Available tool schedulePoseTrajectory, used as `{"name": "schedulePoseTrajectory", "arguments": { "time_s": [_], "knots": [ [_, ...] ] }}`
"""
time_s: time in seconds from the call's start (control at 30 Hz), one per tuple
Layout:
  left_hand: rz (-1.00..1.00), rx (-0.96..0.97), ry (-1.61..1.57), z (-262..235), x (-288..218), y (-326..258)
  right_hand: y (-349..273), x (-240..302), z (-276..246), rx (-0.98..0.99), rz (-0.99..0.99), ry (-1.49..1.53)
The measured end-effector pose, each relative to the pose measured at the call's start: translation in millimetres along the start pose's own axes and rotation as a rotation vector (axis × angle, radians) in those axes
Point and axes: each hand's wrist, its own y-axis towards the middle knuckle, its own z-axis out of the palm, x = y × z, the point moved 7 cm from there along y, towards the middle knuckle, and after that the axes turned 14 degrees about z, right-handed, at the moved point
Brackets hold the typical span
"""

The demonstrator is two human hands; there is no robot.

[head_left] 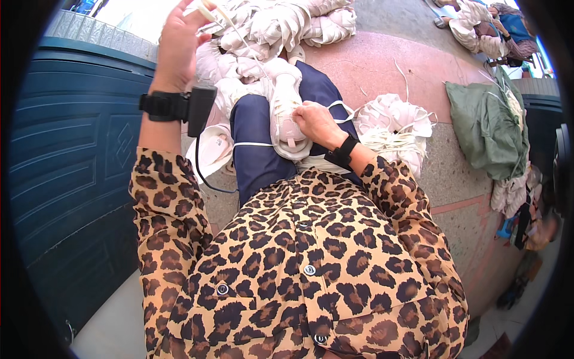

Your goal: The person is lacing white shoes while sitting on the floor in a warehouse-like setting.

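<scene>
Held left hand (179,51) up high out front, with left arm (165,137) stretched forward! Had right arm (402,194) angled inward, right hand (321,125) lower and curled, fingertips (298,115) bunched tight!

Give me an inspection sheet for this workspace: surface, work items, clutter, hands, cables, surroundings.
Surface: pink and grey floor, loose threads on it; the work itself sits between the person's knees.
Work items: one pale pink shoe, with a white lace stretched up and leftward.
Clutter: pile of pale shoes ahead; pale bundle with laces at right; green sack farther right.
Hands: left hand raised, pinching the lace; right hand at the shoe's side, its grip unclear.
Cables: black cable hanging from the box on the left wrist.
Surroundings: blue panelled door at left; another person at upper right.
</scene>
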Motion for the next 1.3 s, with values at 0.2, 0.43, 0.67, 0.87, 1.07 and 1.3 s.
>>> {"name": "schedulePoseTrajectory", "arguments": {
  "time_s": [0.2, 0.43, 0.67, 0.87, 1.07, 1.3],
  "knots": [
    [0.446, 0.620, 0.957, 40, 62, -142, 3, 7, 2, -0.006, 0.015, -0.104],
    [0.394, 0.745, 1.318, 63, 68, -203, 0, 12, 8, -0.006, -0.033, -0.149],
    [0.288, 0.664, 1.163, 56, 92, -206, 9, -1, 16, 0.037, 0.097, 0.095],
    [0.182, 0.618, 0.984, 50, 102, -202, 17, 1, 17, 0.042, 0.065, 0.025],
    [0.121, 0.633, 0.898, 49, 105, -199, 21, -21, 29, 0.303, 0.226, 0.524],
    [0.114, 0.590, 0.866, 45, 107, -200, 16, -29, 32, 0.352, 0.509, 0.917]
  ]
}}
